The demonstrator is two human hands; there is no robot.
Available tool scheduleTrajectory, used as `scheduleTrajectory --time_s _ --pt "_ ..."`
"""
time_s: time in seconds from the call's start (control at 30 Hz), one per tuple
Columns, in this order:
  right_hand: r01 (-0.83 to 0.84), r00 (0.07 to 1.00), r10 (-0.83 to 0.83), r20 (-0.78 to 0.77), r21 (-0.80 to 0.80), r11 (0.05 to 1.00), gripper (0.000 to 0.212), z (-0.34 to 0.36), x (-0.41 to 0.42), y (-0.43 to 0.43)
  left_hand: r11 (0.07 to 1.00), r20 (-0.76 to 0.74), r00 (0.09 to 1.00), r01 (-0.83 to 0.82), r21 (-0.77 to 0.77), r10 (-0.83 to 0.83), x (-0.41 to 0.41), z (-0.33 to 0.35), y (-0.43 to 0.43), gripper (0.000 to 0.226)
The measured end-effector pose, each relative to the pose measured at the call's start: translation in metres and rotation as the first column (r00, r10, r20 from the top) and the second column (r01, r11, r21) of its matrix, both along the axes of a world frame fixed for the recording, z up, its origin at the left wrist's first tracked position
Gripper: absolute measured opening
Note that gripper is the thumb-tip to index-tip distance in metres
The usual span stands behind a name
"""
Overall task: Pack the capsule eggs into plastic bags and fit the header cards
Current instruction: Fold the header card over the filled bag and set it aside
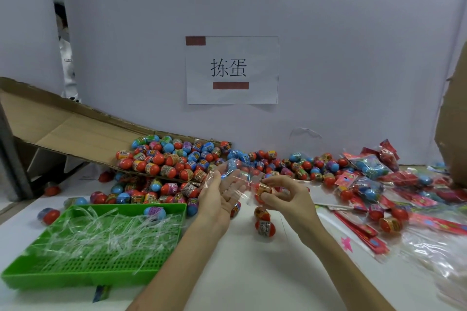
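Note:
My left hand holds up a clear plastic bag, fingers inside its mouth, with a blue egg showing near the bag's top. My right hand pinches a red capsule egg with a gold band at the bag's open edge. A big heap of red and blue capsule eggs spills from a tilted cardboard sheet behind my hands. Two loose red eggs lie on the white table below my right hand. Red header cards lie flat to the right.
A green perforated tray full of clear plastic strips sits at the front left, one blue egg in it. Finished bags with red headers pile up at the right. Clear empty bags lie at the far right. A paper sign hangs on the back wall.

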State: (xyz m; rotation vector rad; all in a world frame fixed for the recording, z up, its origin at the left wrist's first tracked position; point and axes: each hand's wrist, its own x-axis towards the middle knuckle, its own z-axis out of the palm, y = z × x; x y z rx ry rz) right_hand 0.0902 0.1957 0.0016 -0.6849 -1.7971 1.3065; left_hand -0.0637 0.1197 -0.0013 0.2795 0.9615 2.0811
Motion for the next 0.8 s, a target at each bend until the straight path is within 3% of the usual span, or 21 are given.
scheduleTrajectory --time_s 0.17,0.33,0.63,0.8 --pt "-0.121 0.993 0.121 -0.006 -0.014 0.993 0.030 -0.002 -0.001 -0.003 1.000 0.017 1.000 -0.025 0.012 0.025 0.000 0.000 0.000 0.032" --pt "-0.137 0.990 0.137 -0.014 -0.020 0.990 0.027 -0.003 -0.002 -0.003 0.997 0.020 0.998 -0.066 0.040 0.065 0.001 -0.001 -0.002 0.033" --pt "0.024 0.995 -0.019 -0.096 0.058 0.998 0.018 -0.009 -0.007 -0.004 0.992 -0.031 0.996 0.083 0.100 -0.080 0.014 0.002 0.000 0.033" --pt "0.087 0.985 -0.071 -0.158 0.093 0.992 0.017 -0.011 -0.005 -0.003 0.974 -0.136 0.971 0.210 0.079 -0.199 0.019 0.000 -0.002 0.042"
